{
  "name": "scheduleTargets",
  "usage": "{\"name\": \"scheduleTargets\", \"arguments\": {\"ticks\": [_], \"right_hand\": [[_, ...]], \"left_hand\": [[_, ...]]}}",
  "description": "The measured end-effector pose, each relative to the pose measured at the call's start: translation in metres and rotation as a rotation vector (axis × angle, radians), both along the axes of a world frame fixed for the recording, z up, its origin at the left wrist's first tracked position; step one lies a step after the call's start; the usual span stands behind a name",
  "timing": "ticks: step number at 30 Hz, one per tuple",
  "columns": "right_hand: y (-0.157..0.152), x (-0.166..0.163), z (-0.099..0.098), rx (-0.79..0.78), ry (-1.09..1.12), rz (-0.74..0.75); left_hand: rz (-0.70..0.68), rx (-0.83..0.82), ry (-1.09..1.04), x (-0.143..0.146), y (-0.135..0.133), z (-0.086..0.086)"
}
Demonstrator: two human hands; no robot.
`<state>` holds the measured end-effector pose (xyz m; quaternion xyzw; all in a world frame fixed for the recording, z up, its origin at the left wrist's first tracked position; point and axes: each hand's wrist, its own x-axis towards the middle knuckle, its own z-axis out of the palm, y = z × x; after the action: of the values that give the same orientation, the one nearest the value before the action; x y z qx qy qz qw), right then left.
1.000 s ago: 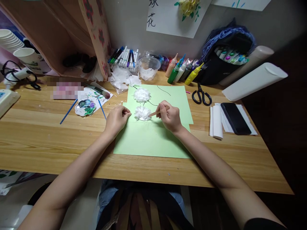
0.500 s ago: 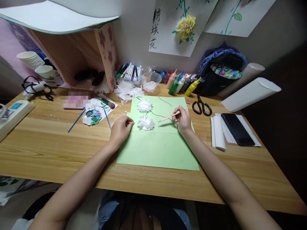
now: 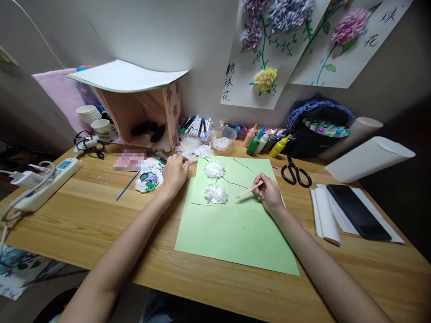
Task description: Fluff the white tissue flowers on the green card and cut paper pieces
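Currently, right hand (image 3: 268, 193): closed around a pencil (image 3: 249, 189), its tip slanting left into the space between the hands; whether the tip meets the paper, I cannot tell
Left hand (image 3: 175, 174): fingers bent, just left of the paper's far part, near the white scraps (image 3: 193, 146); whether it pinches anything, I cannot tell
Green paper (image 3: 235, 242): on the table, mostly between the hands, reaching nearer the body than either
White flowers: two, between the hands; the lower one (image 3: 216, 193) closer to the pencil tip, the upper one (image 3: 214, 169) just beyond it
Curved line (image 3: 232, 182): runs toward the right hand, which hides its end
Pencil pressure: best kept light, the tip drawn smoothly clear of the petals
Paper hold: left fingers flat on the near-left edge would likely stop it sliding
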<state>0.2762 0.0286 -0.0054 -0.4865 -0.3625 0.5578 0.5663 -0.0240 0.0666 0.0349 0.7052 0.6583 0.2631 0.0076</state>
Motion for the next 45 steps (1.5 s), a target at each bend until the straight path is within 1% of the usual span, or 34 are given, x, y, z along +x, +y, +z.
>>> {"name": "scheduleTargets", "arguments": {"ticks": [2,5,7,10,12,15,21,24,28,34,37,39,40,41,43,44,45], "right_hand": [[0.000,0.000,-0.002,0.015,-0.003,-0.004],[0.000,0.000,-0.004,0.045,0.000,0.001],[0.000,-0.001,-0.005,0.055,0.003,0.010],[0.000,-0.002,-0.004,0.044,0.003,0.008],[0.000,-0.002,-0.003,0.036,-0.001,0.005],[0.000,-0.002,-0.003,0.037,-0.010,0.018],[0.000,-0.002,-0.004,0.052,-0.008,0.018],[0.000,-0.002,-0.004,0.063,-0.006,0.010],[0.001,-0.002,-0.005,0.065,-0.006,0.002],[0.001,0.000,-0.007,0.059,-0.020,-0.005],[0.002,-0.001,-0.007,0.064,-0.016,-0.004],[0.001,-0.002,-0.006,0.065,-0.018,-0.003],[0.001,-0.002,-0.005,0.065,-0.016,-0.003],[0.001,-0.003,-0.004,0.064,-0.011,-0.004],[0.000,-0.003,-0.003,0.061,-0.002,-0.007],[0.000,-0.003,-0.003,0.061,0.001,-0.010],[0.000,-0.003,-0.003,0.059,0.002,-0.010]], "left_hand": [[-0.016,-0.028,0.013,0.007,0.022,0.004],[-0.010,-0.105,0.006,0.023,0.050,0.002],[0.026,-0.136,-0.010,0.034,0.063,-0.002],[0.061,-0.141,-0.049,0.044,0.071,-0.007],[0.058,-0.126,-0.078,0.046,0.071,-0.007],[0.019,-0.091,-0.118,0.041,0.065,-0.001],[-0.184,0.064,-0.310,0.022,0.048,0.008],[-0.218,0.076,-0.403,0.016,0.044,0.010],[-0.241,0.042,-0.544,0.015,0.044,0.012],[-0.315,-0.125,-0.745,0.010,0.036,0.007],[-0.337,-0.162,-0.834,0.014,0.034,0.012],[-0.359,-0.133,-0.813,0.026,0.043,0.021],[-0.357,-0.102,-0.775,0.036,0.052,0.027],[-0.335,-0.061,-0.721,0.046,0.064,0.032],[-0.228,0.001,-0.581,0.070,0.091,0.041],[-0.191,0.005,-0.492,0.081,0.105,0.044],[-0.172,0.008,-0.467,0.090,0.117,0.046]]}}
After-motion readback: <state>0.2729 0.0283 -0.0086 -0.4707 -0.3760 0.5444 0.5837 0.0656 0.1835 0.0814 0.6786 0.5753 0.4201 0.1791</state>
